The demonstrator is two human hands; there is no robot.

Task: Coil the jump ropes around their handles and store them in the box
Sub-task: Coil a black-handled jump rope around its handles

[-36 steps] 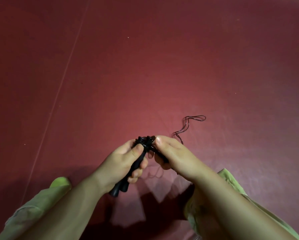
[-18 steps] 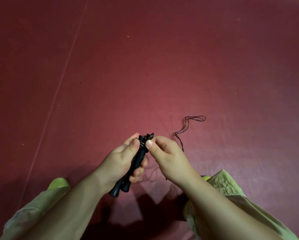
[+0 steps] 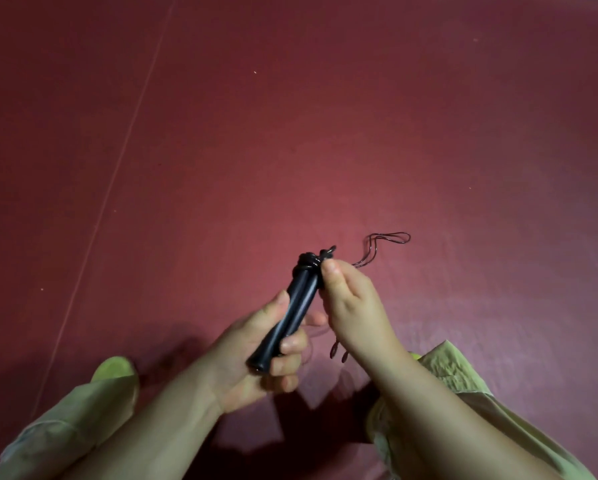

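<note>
Two black jump rope handles [image 3: 295, 306] lie side by side in my left hand [image 3: 256, 351], which grips their lower half and tilts them up to the right. Dark rope is wound round their top ends [image 3: 308, 266]. My right hand [image 3: 351, 303] pinches the thin rope right beside that winding. A loose loop of the rope [image 3: 387, 242] lies on the floor beyond my right hand, and a short stretch hangs below my right palm [image 3: 337, 351]. No box is in view.
Dark red floor [image 3: 290, 133] fills the view, with a pale line [image 3: 117, 174] running diagonally on the left. My knees in light green trousers [image 3: 464, 382] and a yellow-green shoe tip [image 3: 112, 370] sit at the bottom.
My left hand has slid down the handles, baring their upper part. The handles have risen and tilted more upright. My right hand has moved up and right with the rope.
</note>
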